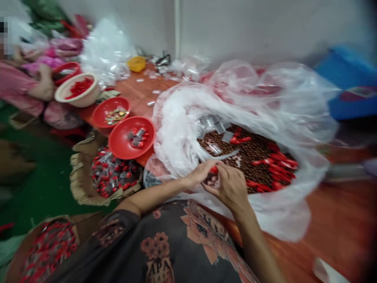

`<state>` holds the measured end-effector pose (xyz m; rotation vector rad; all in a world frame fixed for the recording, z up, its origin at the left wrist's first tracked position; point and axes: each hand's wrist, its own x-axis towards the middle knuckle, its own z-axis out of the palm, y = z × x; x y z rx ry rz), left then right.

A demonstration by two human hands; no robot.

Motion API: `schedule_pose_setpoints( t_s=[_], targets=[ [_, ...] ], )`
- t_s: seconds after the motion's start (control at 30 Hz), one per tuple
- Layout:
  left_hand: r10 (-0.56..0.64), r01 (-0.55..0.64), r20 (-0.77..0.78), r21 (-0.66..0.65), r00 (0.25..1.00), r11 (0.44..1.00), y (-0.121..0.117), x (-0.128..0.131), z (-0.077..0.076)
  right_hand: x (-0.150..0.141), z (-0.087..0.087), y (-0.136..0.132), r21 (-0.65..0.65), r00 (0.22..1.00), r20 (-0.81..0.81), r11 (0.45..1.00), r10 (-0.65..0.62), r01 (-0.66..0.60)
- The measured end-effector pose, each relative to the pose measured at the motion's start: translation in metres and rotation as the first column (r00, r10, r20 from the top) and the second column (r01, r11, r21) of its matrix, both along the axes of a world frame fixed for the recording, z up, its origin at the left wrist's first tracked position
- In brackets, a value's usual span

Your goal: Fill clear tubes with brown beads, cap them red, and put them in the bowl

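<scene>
My left hand (202, 172) and my right hand (234, 186) meet at the near edge of a large clear plastic bag (176, 129). Their fingers are closed around a small clear container with a red top (213, 170), which looks filled with brown beads and is partly hidden by the fingers. Loose brown beads (247, 157) spread inside the open bag just beyond my hands. Red plastic pieces (277, 167) lie on the beads at the right, and clear empty containers (213, 124) lie at the back left of the bag.
Left of the bag stand a red bowl (114, 145) of capped containers, another red bowl (97, 118) and a cream bowl (61, 94). A carton (78, 184) of capped containers is below. Another person's arm (44, 84) shows at far left. A blue bag (332, 78) is at right.
</scene>
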<state>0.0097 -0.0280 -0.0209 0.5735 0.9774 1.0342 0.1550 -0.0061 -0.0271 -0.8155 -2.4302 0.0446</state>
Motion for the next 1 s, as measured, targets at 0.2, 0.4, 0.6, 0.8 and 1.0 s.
schedule_pose_setpoints(
  t_s=[0.2,0.4,0.6,0.8,1.0],
  targets=[
    [0.094,-0.056,-0.252,0.154,0.963,0.986,-0.018,-0.053,0.021,-0.033,0.002,-0.010,-0.076,0.998,0.001,0.995,0.062,-0.062],
    [0.483,-0.248,-0.825,0.422,0.295,0.872,-0.026,-0.204,0.052,-0.027,-0.003,-0.012,-0.292,0.996,0.081,0.956,0.036,-0.010],
    [0.549,0.053,-0.786,0.559,-0.285,0.828,0.006,-0.228,0.057,0.013,-0.012,0.013,-0.314,0.982,0.050,0.930,-0.184,0.191],
    [0.243,0.523,-0.969,0.190,-0.035,0.831,0.083,-0.078,0.031,0.047,-0.002,0.025,-0.343,0.817,0.376,0.754,-0.436,0.560],
    [-0.099,0.463,-0.971,-0.192,-0.217,0.865,0.140,-0.016,-0.003,0.070,-0.001,0.015,-0.376,0.681,0.516,0.577,-0.519,0.725]
  ],
)
